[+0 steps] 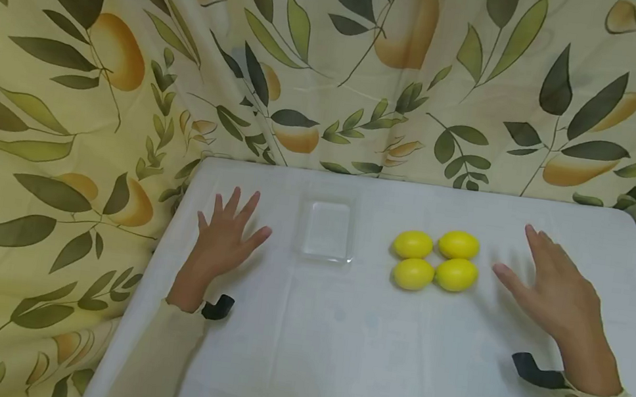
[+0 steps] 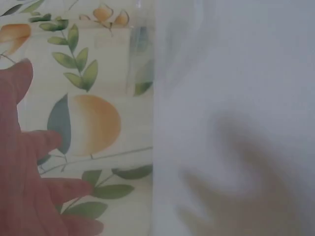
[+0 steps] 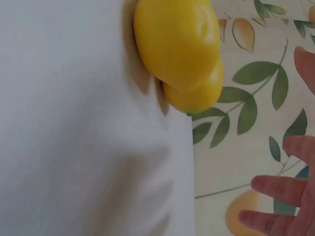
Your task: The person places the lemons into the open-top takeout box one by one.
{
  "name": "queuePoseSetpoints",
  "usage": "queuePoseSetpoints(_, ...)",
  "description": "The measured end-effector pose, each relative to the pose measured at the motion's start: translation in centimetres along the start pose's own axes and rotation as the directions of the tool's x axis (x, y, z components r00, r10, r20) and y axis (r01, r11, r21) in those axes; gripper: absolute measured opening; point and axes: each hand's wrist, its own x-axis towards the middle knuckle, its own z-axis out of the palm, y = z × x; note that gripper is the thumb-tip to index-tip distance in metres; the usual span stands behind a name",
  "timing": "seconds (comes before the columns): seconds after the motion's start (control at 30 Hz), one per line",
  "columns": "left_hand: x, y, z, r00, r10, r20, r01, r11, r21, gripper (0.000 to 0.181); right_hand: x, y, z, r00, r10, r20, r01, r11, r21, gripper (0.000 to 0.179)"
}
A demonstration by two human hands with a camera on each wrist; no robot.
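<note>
Several yellow lemons (image 1: 455, 275) sit in a close cluster right of the table's middle; two lemons (image 3: 177, 42) show in the right wrist view. To their left lies a clear plastic tray (image 1: 324, 257), with nothing visible in it. My left hand (image 1: 225, 233) is spread above the table, left of the tray and apart from it. On the other side my right hand (image 1: 562, 295) hovers to the right of the lemons, fingers extended, thumb toward them. Neither hand touches anything. Both cast shadows on the white surface.
A white cloth covers the table (image 1: 351, 361). Behind and to the left hangs a curtain (image 1: 187, 96) printed with leaves and orange fruit. Dark straps (image 1: 218, 307) show at both wrists, below the hands.
</note>
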Motion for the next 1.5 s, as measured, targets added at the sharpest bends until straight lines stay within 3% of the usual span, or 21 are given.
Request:
queuePoseSetpoints(0.13,0.7,0.8,0.5,1.0,0.027,-0.002,-0.027,0.989,-0.146,0.078,0.5,-0.6,0.8,1.0,-0.008,0.006,0.008,0.999,0.033,0.095)
queuePoseSetpoints(0.27,1.6,1.6,1.5,0.997,0.074,-0.028,-0.079,0.945,-0.318,0.075,0.9,-1.1,1.5,1.0,-0.014,-0.026,0.016,0.997,0.075,0.091)
queuePoseSetpoints(0.37,2.5,2.1,2.3,0.997,0.076,-0.035,-0.084,0.912,-0.402,0.074,1.2,-1.4,2.0,0.998,-0.012,-0.065,0.02,0.992,0.128,0.087)
queuePoseSetpoints(0.47,3.3,2.5,3.1,0.998,0.054,-0.039,-0.065,0.897,-0.438,0.071,1.6,-1.6,2.4,0.996,-0.004,-0.084,0.018,0.984,0.175,0.083)
queuePoseSetpoints(0.6,4.0,3.1,4.2,0.999,0.012,-0.037,-0.029,0.868,-0.496,0.067,2.1,-1.9,3.0,0.999,0.017,-0.045,-0.007,0.977,0.215,0.082)
queuePoseSetpoints(0.83,4.8,4.2,5.7,0.999,-0.042,-0.025,0.015,0.759,-0.651,0.064,3.0,-2.7,3.5,0.998,0.042,0.035,-0.05,0.966,0.255,0.086)
queuePoseSetpoints(1.0,5.4,4.7,6.8,0.997,-0.078,-0.006,0.05,0.696,-0.717,0.061,3.7,-3.3,3.6,0.996,0.051,0.073,-0.07,0.959,0.273,0.088)
queuePoseSetpoints(1.27,5.9,5.1,8.0,0.994,-0.105,0.028,0.088,0.626,-0.775,0.059,4.4,-3.9,3.9,0.991,0.052,0.123,-0.09,0.941,0.325,0.091)
queuePoseSetpoints(1.5,6.3,5.0,8.6,0.991,-0.119,0.056,0.111,0.533,-0.839,0.059,4.8,-4.5,4.4,0.991,0.055,0.125,-0.095,0.935,0.343,0.093)
